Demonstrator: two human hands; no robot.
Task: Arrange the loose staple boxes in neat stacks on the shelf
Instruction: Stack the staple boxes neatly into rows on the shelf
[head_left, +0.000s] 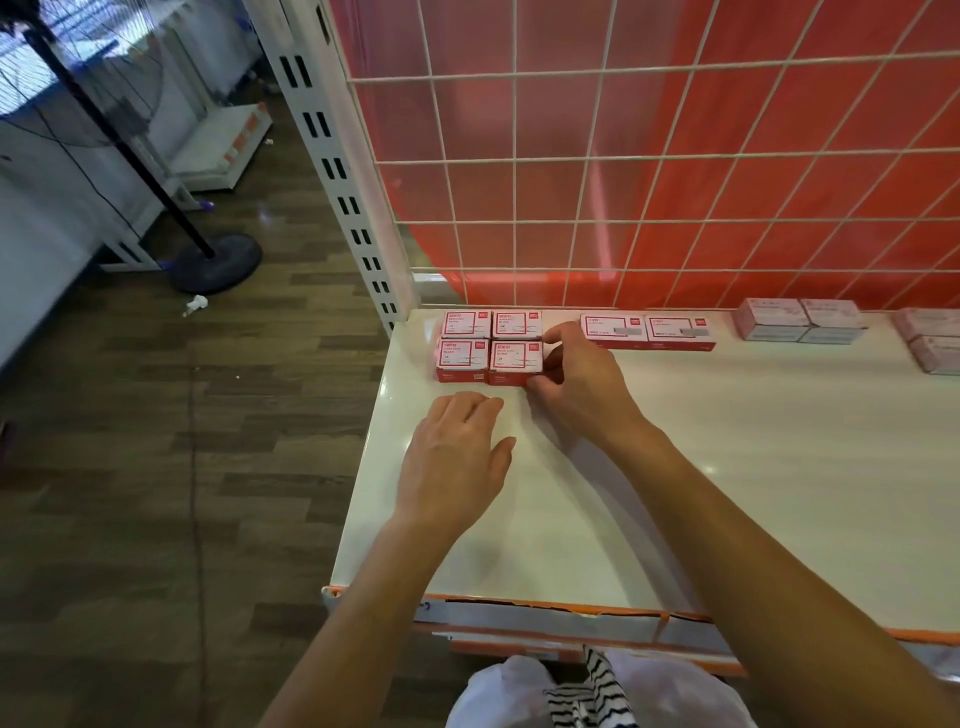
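Right hand (574, 376): fingers curled round right end of front-right red box (514, 358), thumb at front lower corner, fingertips at back edge. Left hand (457, 452): flat on shelf (727, 467), fingers straight, holding nothing, just in front of boxes. Held box sits in two-by-two block of red boxes (465, 343), sides touching, at back left corner of shelf. Further right along wire grid (623, 156): pair of red boxes (647, 330) side by side. Beyond them, apart: pale pink boxes (800, 319) grouped together. On floor at left: fan stand (215, 262).
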